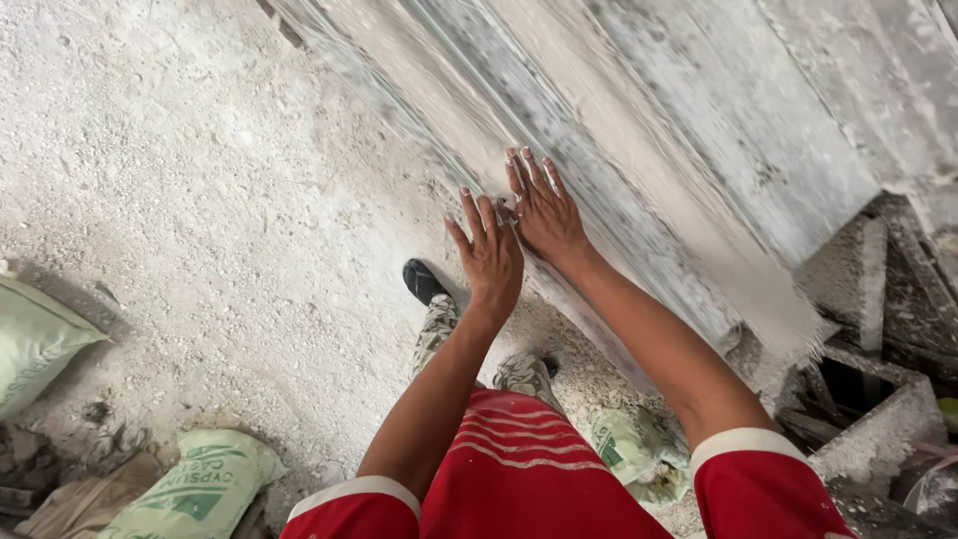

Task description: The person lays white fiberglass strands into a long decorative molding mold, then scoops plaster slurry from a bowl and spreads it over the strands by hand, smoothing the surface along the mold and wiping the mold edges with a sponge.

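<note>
Pressing both flat: left hand [491, 258] and right hand [544, 212], fingers spread open, grasping nothing, on a stiff, heavy-looking, dusty plaster slab [639, 150]; I'd grab its long edges.

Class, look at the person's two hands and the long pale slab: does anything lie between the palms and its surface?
Nothing visible does. The left hand and right hand both lie flat on the slab, side by side.

Dusty grey floor [200, 180], green sacks [195, 489], rubble [878, 289] at right, daylight.
</note>
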